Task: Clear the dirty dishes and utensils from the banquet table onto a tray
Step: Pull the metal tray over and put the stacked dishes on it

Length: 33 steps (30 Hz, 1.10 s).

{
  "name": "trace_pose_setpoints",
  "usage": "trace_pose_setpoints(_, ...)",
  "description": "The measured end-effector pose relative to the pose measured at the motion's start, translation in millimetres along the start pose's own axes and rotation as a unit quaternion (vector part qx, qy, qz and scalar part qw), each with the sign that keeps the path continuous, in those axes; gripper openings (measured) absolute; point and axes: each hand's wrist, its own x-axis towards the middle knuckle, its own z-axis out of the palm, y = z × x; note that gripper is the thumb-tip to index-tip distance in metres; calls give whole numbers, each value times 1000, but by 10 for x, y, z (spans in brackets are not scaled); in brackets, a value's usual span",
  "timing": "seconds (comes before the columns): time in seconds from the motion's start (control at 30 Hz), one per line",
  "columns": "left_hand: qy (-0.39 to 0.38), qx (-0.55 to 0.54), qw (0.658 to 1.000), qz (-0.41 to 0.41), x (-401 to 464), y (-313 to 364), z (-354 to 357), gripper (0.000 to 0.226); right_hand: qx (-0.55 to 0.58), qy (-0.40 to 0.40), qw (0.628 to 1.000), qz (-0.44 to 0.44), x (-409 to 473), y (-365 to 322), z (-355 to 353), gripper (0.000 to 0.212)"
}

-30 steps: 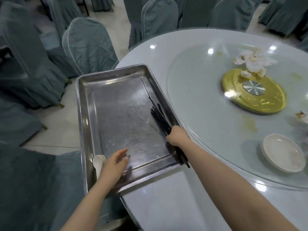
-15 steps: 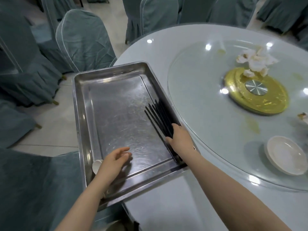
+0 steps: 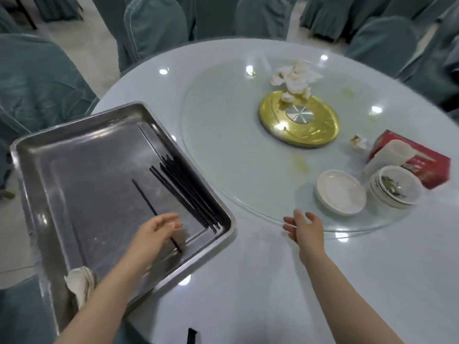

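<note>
A steel tray [image 3: 32,175] lies on the left edge of the round table. Several black chopsticks [image 3: 186,192] rest along its right wall, and one single chopstick [image 3: 145,201] lies apart in the middle. White spoons [image 3: 79,285] sit in its near left corner. My left hand [image 3: 159,232] hovers over the tray with relaxed fingers, just above the single chopstick. My right hand [image 3: 304,229] is open at the near rim of the glass turntable [image 3: 223,145]. On the turntable stand a stack of white saucers [image 3: 341,192] and stacked dirty bowls [image 3: 395,187].
A red tissue box [image 3: 419,160] stands behind the bowls. Crumpled napkins [image 3: 295,78] lie past the gold hub [image 3: 299,119], with a small scrap [image 3: 359,142] near the box. A black object [image 3: 191,336] sits at the near table edge. Covered chairs [image 3: 37,78] ring the table.
My right hand left the chopsticks in the tray and moved right to the turntable's rim. The view swung right, bringing the bowls and red box into sight.
</note>
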Motion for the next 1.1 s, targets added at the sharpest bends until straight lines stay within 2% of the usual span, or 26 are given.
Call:
trace_pose_setpoints(0.17,-3,-5,1000,-9,4,25,276,20,115,32,991,62,328,-126,-580,58)
trace_pose_setpoints(0.43,5,15,1000,-13,-125,16,461,21,180,42,978,99,749,-346,-764,22)
trace_pose_setpoints(0.63,14,13,1000,-16,-204,-27,416,21,183,26,974,129,774,-328,-737,10)
trace_pose_setpoints(0.7,16,5,1000,-16,-237,-46,375,21,185,20,971,149,696,-286,-683,13)
trace_pose_setpoints(0.83,23,-16,999,-17,-295,-79,264,22,151,12,974,171,514,-213,-528,7)
trace_pose_setpoints(1.1,2,-42,999,-4,-233,-11,-100,21,188,44,969,152,205,-175,-274,20)
